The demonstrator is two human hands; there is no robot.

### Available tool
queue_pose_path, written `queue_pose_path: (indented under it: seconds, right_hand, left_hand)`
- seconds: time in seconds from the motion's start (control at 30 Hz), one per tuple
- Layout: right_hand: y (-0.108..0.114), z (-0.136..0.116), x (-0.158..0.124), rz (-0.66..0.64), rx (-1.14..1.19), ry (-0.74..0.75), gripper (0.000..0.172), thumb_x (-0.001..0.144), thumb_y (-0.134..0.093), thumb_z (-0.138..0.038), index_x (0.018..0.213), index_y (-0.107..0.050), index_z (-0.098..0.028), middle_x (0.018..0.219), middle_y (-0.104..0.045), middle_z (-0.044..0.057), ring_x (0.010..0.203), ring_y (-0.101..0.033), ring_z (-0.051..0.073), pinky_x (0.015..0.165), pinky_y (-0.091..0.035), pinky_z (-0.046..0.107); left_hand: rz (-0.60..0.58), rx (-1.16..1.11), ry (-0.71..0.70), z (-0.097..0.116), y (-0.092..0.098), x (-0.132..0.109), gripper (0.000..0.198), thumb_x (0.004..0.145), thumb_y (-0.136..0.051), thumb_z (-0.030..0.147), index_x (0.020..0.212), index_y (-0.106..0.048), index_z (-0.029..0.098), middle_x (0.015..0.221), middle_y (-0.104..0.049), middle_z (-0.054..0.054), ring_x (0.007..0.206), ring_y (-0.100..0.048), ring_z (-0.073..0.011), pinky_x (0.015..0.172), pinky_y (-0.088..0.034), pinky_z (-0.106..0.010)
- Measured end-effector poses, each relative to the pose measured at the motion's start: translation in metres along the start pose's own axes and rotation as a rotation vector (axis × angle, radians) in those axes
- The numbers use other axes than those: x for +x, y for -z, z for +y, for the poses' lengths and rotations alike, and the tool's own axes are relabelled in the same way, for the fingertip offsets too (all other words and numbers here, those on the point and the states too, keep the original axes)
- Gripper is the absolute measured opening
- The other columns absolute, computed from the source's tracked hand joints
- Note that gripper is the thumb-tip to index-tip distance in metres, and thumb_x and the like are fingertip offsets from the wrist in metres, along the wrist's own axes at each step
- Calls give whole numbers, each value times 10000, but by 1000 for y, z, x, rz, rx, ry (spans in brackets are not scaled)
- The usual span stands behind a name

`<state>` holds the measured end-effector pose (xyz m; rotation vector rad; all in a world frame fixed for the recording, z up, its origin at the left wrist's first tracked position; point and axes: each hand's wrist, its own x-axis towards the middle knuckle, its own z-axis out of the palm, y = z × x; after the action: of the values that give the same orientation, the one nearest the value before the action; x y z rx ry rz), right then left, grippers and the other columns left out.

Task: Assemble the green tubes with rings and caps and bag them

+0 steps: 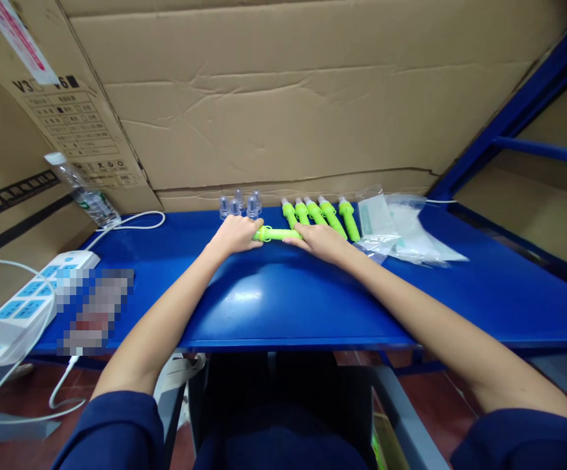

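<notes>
A bright green flashlight-like stick (279, 234) lies level between my two hands above the blue table. My left hand (237, 234) is closed round its left end and hides the tip. Its right end is in the closed fingers of my right hand (320, 240). Behind my right hand, several similar green sticks with clear tips (330, 212) lie in a row. Several clear plastic caps (252, 206) stand on the table just beyond my left hand.
Clear plastic bags (401, 228) lie right of the green sticks. A plastic bottle (85, 192) leans against the cardboard (283, 98) at left. A power strip (43, 287), white cables and a blurred-out phone (100, 310) occupy the left side of the blue table (249, 307).
</notes>
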<state>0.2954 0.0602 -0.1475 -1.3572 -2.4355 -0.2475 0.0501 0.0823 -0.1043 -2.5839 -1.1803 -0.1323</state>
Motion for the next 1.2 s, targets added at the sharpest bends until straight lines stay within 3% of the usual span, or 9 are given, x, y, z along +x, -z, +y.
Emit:
queue_pose_path:
  seconds: [0.23,0.37,0.5,0.6,0.73,0.87,1.03,1.2]
  right_hand:
    - [16,-18,0,60,-23,10,469,1018,-398,-494,1259,-635,-169,1045,-743,170,915,-696,338,773,-505,451]
    - [18,-22,2,81,-41,93,435,1011,-418,-449,1158,-701,-153,1025,-721,171,958,-662,322,841,-480,458]
    - [20,-18,2,87,-72,84,448,1000,-434,-455,1013,-752,-139,952,-692,169,901,-646,306,791,-473,436]
    - [18,-11,1,91,-83,10,470,993,-431,-467,973,-758,-130,944,-692,182,832,-652,297,738,-483,430]
    - [8,1,1,135,-66,-139,560,985,-405,-568,906,-756,-138,949,-706,202,796,-666,320,672,-509,451]
    - [-5,11,2,233,112,-231,617,945,-414,-699,800,-730,-189,760,-693,145,719,-667,306,623,-523,443]
    - [-13,7,9,2,429,-403,626,966,-379,-704,725,-667,-203,542,-587,63,522,-625,235,545,-517,400]
    - [-8,-12,29,-102,504,-406,626,1014,-337,-620,706,-677,-194,454,-550,66,444,-620,236,605,-563,429]
  left_hand:
    - [171,55,-92,-3,-1,2,289,878,-607,290,1123,-660,145,1063,-737,-176,1029,-674,-337,932,-413,-443]
    - [239,45,-89,0,-4,1,303,890,-599,266,1179,-647,189,1168,-702,-176,1133,-613,-342,1021,-357,-489]
    - [306,-22,40,0,-1,-2,624,888,-658,352,1464,-453,230,1477,-524,-184,1335,-485,-353,1103,-299,-496]
    - [334,-71,191,-9,-2,-4,804,869,-697,403,1554,-316,220,1580,-391,-202,1419,-399,-368,1134,-278,-506]
    - [297,-135,344,-31,-18,-6,820,858,-707,453,1535,-333,176,1566,-384,-234,1428,-388,-381,1125,-318,-509]
    - [243,-203,430,-49,-37,-8,757,881,-666,477,1507,-365,176,1542,-397,-242,1423,-401,-387,1114,-345,-546]
    - [215,-248,463,-58,-47,-12,682,930,-587,455,1519,-341,216,1544,-396,-213,1426,-405,-376,1110,-357,-575]
    - [215,-277,469,-61,-50,-12,669,940,-562,418,1530,-330,202,1551,-383,-217,1422,-410,-370,1114,-357,-583]
